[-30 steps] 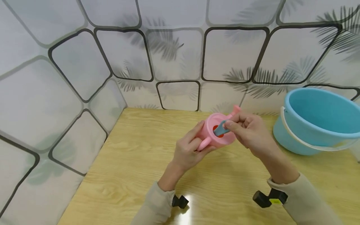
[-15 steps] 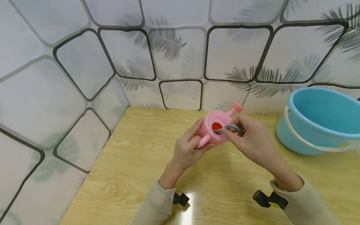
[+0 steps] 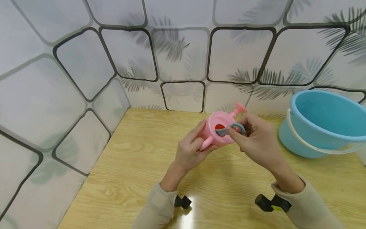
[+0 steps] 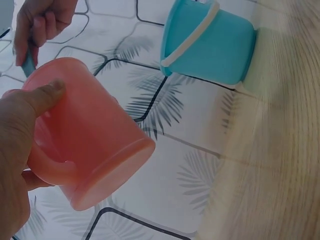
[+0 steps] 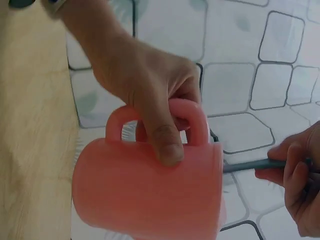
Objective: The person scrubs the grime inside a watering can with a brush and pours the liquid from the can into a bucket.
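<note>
My left hand point(image 3: 190, 146) grips a pink toy watering can point(image 3: 210, 122) round its handle and body. It is held above the table, its mouth tilted up toward me and its spout pointing to the far right. Something red point(image 3: 219, 128) shows inside the opening; its kind is hard to tell. My right hand point(image 3: 255, 140) pinches a blue-grey tool point(image 3: 226, 131) with a curved, loop-like end, its other end inside the can's mouth. In the right wrist view the tool point(image 5: 255, 165) runs straight from the rim to my right fingers. The tool's inner tip is hidden.
A light blue bucket point(image 3: 311, 149) with a white handle point(image 3: 303, 136) stands on the table at the right. The wood-grain table point(image 3: 137, 152) meets a patterned wall covering point(image 3: 183, 63) at the back and left.
My right hand has turned the tool, so its edge and curved end show instead of its broad face. The watering can has tipped slightly and stays in my left hand.
</note>
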### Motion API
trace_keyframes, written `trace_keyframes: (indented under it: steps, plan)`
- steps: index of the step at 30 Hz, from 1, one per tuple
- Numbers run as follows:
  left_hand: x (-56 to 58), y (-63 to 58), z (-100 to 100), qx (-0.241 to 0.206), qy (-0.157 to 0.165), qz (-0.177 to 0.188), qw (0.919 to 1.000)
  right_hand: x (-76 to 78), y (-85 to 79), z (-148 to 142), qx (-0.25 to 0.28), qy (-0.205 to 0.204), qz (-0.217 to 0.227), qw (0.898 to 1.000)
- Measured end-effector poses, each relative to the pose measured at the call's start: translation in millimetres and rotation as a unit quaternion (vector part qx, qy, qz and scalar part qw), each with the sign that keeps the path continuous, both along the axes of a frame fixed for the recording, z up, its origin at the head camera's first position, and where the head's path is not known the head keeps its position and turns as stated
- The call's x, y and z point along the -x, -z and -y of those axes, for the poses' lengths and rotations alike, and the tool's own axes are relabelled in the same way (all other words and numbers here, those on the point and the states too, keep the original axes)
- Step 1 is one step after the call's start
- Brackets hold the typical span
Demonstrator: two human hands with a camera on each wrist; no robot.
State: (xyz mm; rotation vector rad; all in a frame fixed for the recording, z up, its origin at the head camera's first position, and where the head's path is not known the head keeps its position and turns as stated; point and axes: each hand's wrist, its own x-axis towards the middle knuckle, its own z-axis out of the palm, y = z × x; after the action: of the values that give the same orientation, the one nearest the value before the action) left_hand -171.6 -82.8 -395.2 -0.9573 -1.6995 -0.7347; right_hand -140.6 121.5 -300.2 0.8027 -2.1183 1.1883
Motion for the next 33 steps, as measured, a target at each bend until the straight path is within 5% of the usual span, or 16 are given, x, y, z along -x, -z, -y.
trace_keyframes:
  steps: [9, 18, 33]
  plan:
    - [0.8, 0.0, 0, -0.011, 0.009, 0.006, 0.9999, 1.4, -0.4, -4, 0.065, 0.014, 0.046, 0.997]
    - [1.1, 0.7, -1, -0.005, 0.008, 0.014, 0.9999, 10.1, -3.1, -13, 0.150, 0.003, 0.105, 0.983]
    - [1.7, 1.7, 0, -0.008, 0.008, 0.025, 0.9996, 18.2, -25.6, -19, 0.097, -0.005, 0.145, 0.985]
